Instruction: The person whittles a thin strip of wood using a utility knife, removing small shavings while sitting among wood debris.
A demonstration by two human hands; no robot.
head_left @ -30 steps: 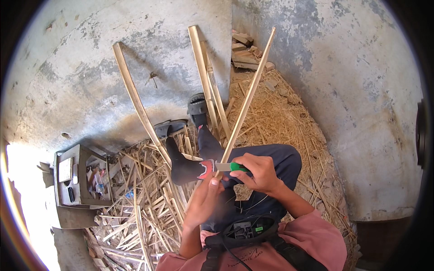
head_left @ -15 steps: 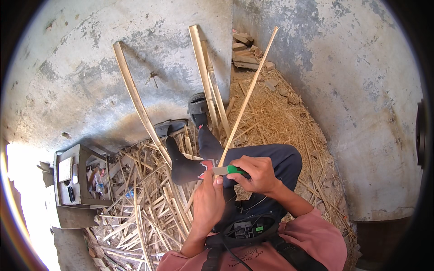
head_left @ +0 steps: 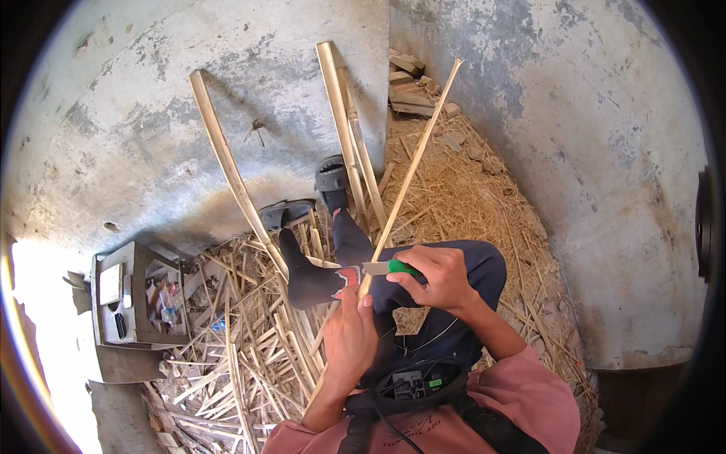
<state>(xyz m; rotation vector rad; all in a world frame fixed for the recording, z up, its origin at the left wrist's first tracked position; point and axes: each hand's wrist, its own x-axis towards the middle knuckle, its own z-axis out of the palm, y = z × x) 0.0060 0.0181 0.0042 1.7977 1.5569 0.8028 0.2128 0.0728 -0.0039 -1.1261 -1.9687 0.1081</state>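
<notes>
A long, thin bamboo strip [head_left: 412,168] slants up and away from my lap, its far tip splintered. Near its lower end my left hand [head_left: 349,344] is closed on it, thumb and fingers pinching. My right hand [head_left: 440,280] grips the green handle of a knife [head_left: 378,268]. The short, flat blade points left and lies across the strip, just above my left fingertips. Beneath the hands are my crossed legs in dark trousers [head_left: 476,265] and a dark-socked foot [head_left: 306,276].
Thicker bamboo pieces [head_left: 233,166] lean on the grey wall [head_left: 151,136]. Cut offcuts [head_left: 249,371] and shavings [head_left: 469,204] cover the floor. On the left stands a small cabinet [head_left: 136,303] with odds and ends inside. A loose sandal [head_left: 283,212] lies by the wall; bricks [head_left: 408,91] fill the far corner.
The knife and my right hand have shifted slightly up along the strip, away from my left fingers. The strip's far tip has dropped a little. My left hand stays nearly where it was.
</notes>
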